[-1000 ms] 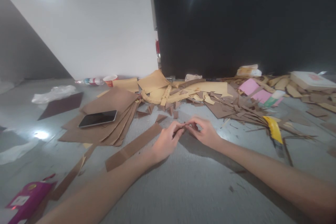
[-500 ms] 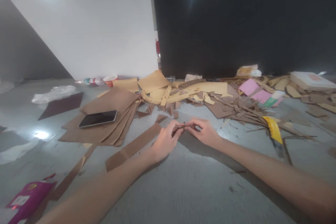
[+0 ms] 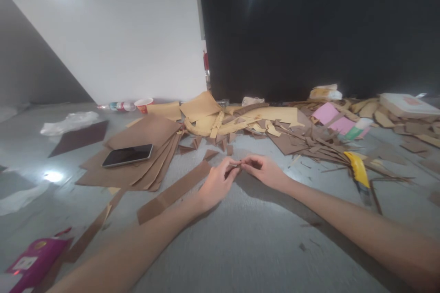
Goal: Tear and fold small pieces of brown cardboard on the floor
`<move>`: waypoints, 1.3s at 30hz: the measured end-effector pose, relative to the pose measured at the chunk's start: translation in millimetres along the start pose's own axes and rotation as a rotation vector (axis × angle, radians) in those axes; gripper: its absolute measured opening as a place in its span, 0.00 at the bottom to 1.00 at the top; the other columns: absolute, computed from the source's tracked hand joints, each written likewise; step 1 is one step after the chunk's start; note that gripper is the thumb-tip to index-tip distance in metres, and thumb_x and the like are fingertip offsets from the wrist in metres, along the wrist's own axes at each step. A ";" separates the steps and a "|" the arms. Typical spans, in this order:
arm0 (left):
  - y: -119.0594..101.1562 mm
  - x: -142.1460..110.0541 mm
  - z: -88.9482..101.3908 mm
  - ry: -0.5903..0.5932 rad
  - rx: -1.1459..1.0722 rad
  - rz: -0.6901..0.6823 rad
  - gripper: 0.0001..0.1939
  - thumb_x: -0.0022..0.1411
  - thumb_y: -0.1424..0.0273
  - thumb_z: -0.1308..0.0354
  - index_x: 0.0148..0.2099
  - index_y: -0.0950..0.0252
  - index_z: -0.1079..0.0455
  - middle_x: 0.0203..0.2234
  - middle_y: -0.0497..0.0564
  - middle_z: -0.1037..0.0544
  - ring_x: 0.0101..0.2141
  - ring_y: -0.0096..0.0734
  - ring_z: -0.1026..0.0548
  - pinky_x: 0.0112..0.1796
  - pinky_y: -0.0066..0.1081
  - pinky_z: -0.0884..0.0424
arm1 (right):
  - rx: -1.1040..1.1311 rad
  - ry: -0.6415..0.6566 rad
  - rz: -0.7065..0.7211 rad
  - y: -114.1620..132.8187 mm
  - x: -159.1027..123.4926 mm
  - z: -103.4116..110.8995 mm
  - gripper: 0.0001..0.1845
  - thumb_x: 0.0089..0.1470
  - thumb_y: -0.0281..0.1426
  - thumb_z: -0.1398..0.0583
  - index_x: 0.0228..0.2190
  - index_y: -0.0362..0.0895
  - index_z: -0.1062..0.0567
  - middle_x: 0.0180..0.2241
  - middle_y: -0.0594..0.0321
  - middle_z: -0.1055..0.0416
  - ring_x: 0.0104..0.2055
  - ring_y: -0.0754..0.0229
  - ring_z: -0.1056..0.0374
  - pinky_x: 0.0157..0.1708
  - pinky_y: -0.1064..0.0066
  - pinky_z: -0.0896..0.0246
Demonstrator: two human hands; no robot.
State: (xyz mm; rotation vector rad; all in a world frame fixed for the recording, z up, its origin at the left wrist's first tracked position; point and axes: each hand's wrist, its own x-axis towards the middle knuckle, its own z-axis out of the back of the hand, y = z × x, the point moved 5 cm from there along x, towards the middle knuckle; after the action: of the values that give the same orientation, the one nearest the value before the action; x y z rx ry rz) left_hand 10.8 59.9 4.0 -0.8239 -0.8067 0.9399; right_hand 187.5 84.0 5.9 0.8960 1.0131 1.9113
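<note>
My left hand (image 3: 219, 182) is closed in a pinch at the middle of the table, fingertips meeting those of my right hand (image 3: 263, 171), which pinches too. Whatever lies between the fingertips is tiny and dark, mostly hidden; I cannot make out its kind. Beside my left wrist a brown cardboard strip (image 3: 175, 191) lies flat on the grey table (image 3: 233, 247). Small folded brown cardboard pieces (image 3: 196, 143) are scattered just beyond my hands. To the right of my right hand rests a yellow utility knife (image 3: 359, 170).
A phone (image 3: 128, 155) lies on stacked brown cardboard sheets (image 3: 117, 177) at left. A purple glue gun-like tool (image 3: 37, 258) is at the near left. Cardboard scraps (image 3: 305, 142) heap along the back, with a paper cup (image 3: 143, 104), a pink sheet (image 3: 338, 121) and a white box (image 3: 409, 105).
My right hand's fingertips have shifted very slightly left, closer against my left fingertips. Both hands keep their pinch, and the things on the table stay in place.
</note>
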 end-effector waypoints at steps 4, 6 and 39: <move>-0.4 0.5 0.8 0.003 -0.035 0.023 0.12 0.76 0.61 0.47 0.54 0.61 0.31 0.38 0.51 0.15 0.39 0.37 0.17 0.41 0.36 0.24 | 0.033 -0.024 -0.015 0.4 -0.5 0.8 0.17 0.68 0.47 0.41 0.38 0.47 0.23 0.34 0.62 0.23 0.36 0.58 0.30 0.35 0.68 0.37; -0.8 0.7 1.2 0.004 -0.041 0.028 0.12 0.76 0.60 0.47 0.55 0.61 0.32 0.37 0.51 0.16 0.38 0.37 0.17 0.40 0.36 0.24 | 0.034 -0.067 -0.029 -2.2 -0.2 2.8 0.18 0.67 0.48 0.41 0.40 0.47 0.24 0.32 0.63 0.25 0.33 0.59 0.32 0.33 0.69 0.38; -10.3 -0.7 2.4 -0.070 0.166 -0.151 0.18 0.62 0.77 0.38 0.53 0.60 0.33 0.44 0.50 0.22 0.40 0.34 0.22 0.43 0.33 0.28 | 0.007 -0.139 -0.064 -1.4 -1.1 5.8 0.20 0.66 0.50 0.41 0.36 0.45 0.25 0.26 0.67 0.32 0.27 0.62 0.39 0.29 0.70 0.43</move>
State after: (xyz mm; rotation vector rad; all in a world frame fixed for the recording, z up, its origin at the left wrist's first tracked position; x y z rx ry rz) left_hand 12.2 56.2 13.9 -0.5806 -0.8271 0.8917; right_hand 193.4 85.5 7.0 0.9743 0.9549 1.7679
